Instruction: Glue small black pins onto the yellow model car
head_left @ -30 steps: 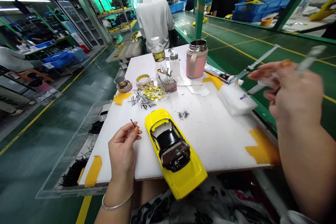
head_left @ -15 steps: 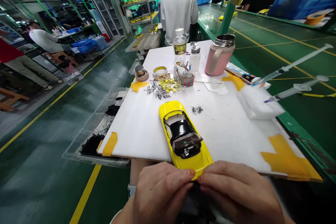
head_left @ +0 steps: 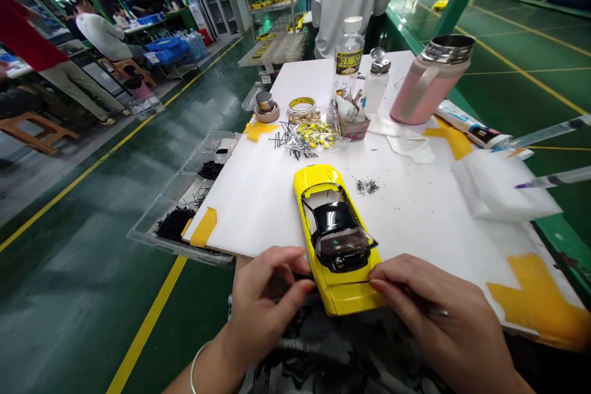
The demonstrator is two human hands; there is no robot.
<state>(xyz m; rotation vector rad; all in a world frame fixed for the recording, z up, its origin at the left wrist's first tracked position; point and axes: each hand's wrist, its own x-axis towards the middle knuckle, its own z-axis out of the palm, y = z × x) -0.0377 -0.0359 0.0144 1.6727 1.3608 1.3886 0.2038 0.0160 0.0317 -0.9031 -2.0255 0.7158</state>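
A yellow model car body (head_left: 353, 298) with a black roof (head_left: 333, 217) and a clear windscreen piece lies partly on the white board, its near end jutting over the front edge toward me. My left hand (head_left: 270, 295) is at its left side, thumb and fingertips closed at the body's edge; a dark sliver shows between them, too small to name. My right hand (head_left: 434, 308) pinches the right edge near the close end. A small shiny metal bit shows among the right fingers, its kind unclear.
On the white board (head_left: 258, 197) are black specks (head_left: 367, 186), a bag of yellow parts (head_left: 316, 134), a tape roll (head_left: 301, 106), a bottle (head_left: 349, 52), a pink mug (head_left: 429, 83) and syringes (head_left: 554, 180) in white foam (head_left: 503, 181). A clear tray (head_left: 143, 234) of black parts sits left.
My hands have come apart from the car's near end to its two sides. The view has shifted, so the board and its items appear moved.
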